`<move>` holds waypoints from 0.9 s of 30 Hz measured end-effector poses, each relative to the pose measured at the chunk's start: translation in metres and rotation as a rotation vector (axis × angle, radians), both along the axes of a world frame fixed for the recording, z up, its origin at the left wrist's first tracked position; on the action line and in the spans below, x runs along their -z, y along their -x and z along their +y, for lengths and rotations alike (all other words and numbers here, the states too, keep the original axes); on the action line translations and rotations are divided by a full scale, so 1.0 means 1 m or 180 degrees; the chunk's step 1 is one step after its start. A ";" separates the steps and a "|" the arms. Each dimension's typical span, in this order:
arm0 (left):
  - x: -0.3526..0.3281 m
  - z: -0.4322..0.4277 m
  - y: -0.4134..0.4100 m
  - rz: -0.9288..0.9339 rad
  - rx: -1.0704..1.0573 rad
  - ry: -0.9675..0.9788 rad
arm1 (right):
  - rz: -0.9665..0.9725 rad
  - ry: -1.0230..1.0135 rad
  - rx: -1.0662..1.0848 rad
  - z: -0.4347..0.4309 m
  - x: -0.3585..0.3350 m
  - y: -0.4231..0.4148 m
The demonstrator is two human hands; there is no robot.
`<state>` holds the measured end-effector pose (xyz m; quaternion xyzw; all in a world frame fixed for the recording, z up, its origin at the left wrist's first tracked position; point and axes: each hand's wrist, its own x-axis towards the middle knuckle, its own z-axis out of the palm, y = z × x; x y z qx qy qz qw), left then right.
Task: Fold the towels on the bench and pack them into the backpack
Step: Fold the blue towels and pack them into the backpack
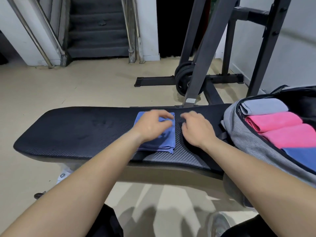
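Our forearms (89, 170) reach over surface (77, 130). Folded blue towel (165, 142) lies mid-surface, just left of backpack (242, 132). Left hand (153, 128) rests on it, fingers curled at far corner; blur hides whether they pinch. Right hand (196, 130) sits beside towel, fingers loosely curled, empty. Towel looks light and limp, and layers will slip: we'd clamp stacked edges on both sides and lift flat.
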<state>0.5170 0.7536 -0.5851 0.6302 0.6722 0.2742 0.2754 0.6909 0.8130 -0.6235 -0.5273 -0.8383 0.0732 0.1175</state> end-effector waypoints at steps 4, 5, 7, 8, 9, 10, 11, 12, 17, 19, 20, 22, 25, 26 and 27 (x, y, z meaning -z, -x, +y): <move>0.010 0.003 0.048 0.1258 -0.0536 -0.0711 | 0.0592 -0.0420 -0.0358 -0.006 -0.011 0.034; 0.018 0.002 0.058 0.1582 -0.0421 -0.0659 | 0.0461 -0.0448 -0.0562 -0.009 -0.010 0.044; 0.035 0.000 0.069 0.1847 -0.0087 -0.0359 | 0.0027 -0.0285 -0.0811 -0.013 -0.002 0.060; 0.041 -0.001 0.071 0.1960 0.0075 -0.0233 | -0.0223 -0.0128 -0.0848 -0.013 0.004 0.065; 0.045 -0.003 0.073 0.2090 0.0202 -0.0155 | -0.0462 0.0035 -0.0853 -0.011 0.009 0.067; 0.048 -0.003 0.073 0.2203 0.0292 -0.0089 | -0.0655 0.0193 -0.0844 -0.009 0.014 0.066; 0.050 -0.005 0.074 0.2263 0.0345 -0.0001 | -0.0777 0.0332 -0.0836 -0.007 0.018 0.064; 0.052 -0.007 0.074 0.2286 0.0378 0.0121 | -0.0831 0.0441 -0.0834 -0.005 0.022 0.062; 0.067 -0.011 0.079 0.2287 0.0515 0.0637 | -0.0675 0.0767 -0.0780 0.001 0.039 0.053; 0.068 -0.009 0.081 0.2211 0.0541 0.0753 | -0.0631 0.0802 -0.0769 0.000 0.039 0.054; 0.068 -0.007 0.082 0.2114 0.0564 0.0812 | -0.0628 0.0820 -0.0755 -0.001 0.038 0.055; 0.064 -0.007 0.085 0.1797 0.0566 0.0822 | -0.0673 0.0853 -0.0688 -0.007 0.034 0.056; 0.062 -0.012 0.086 0.1634 0.0163 0.0482 | -0.1020 0.0644 -0.0440 -0.027 0.024 0.062; 0.061 -0.015 0.085 0.1746 -0.0123 0.0409 | -0.1181 0.0466 -0.0327 -0.036 0.018 0.064; 0.059 -0.018 0.084 0.1874 -0.0417 0.0437 | -0.1285 0.0282 -0.0246 -0.044 0.013 0.065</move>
